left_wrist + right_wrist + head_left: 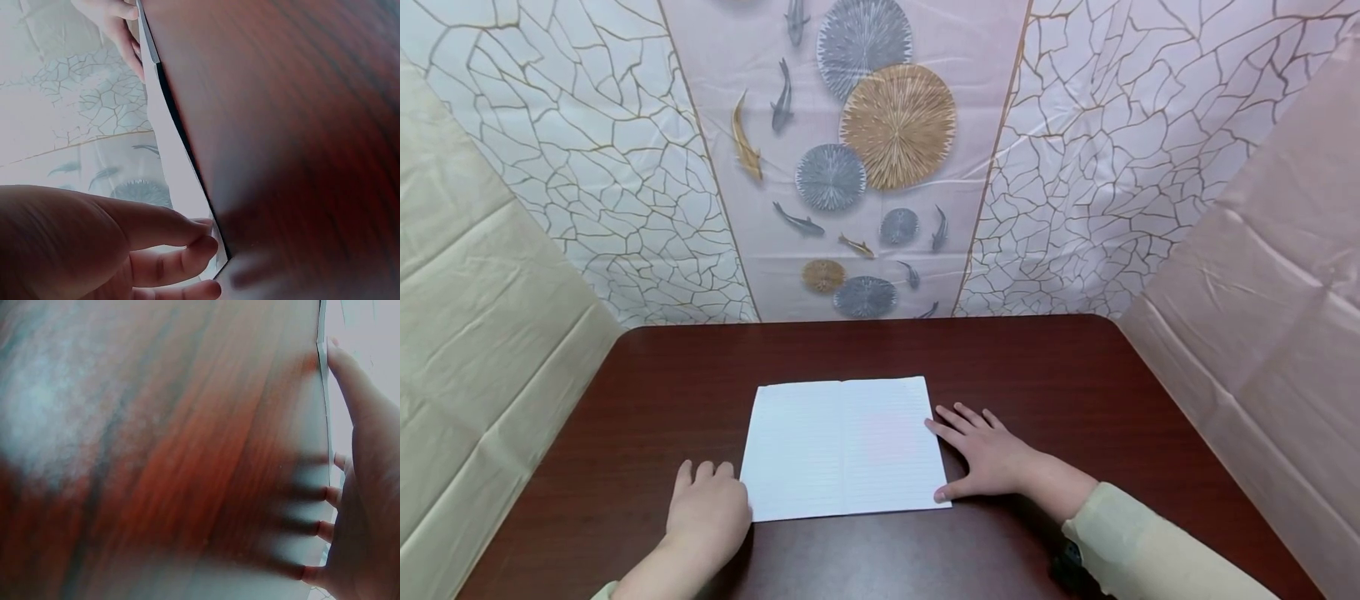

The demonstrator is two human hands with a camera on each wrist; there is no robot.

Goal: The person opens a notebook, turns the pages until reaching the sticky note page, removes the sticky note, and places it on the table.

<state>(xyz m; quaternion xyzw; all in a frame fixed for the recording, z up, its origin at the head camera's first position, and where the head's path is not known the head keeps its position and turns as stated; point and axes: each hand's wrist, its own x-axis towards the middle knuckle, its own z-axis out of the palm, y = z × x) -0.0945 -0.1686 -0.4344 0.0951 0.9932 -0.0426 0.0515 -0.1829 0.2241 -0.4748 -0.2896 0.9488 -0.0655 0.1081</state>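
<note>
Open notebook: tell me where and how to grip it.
Pinch the notebook by its left edge and right edge, left hand from the left, right hand from the right, thumbs above, fingers slipped beneath. It lies spread open on the table, so its thin outer edges look easiest to grip; the fold down its middle suggests supporting both halves.

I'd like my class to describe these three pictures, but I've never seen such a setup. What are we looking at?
There is no machine here: a person works bare-handed. The wide picture comes from a camera worn on the head, looking forward and down; the other two come from cameras on the left and right wrists. On the dark reddish table lies an open lined notebook. The left hand is at its left edge, near the lower corner, where thumb and fingertips appear to pinch it. The right hand, fingers spread, touches the right edge without gripping it.
</note>
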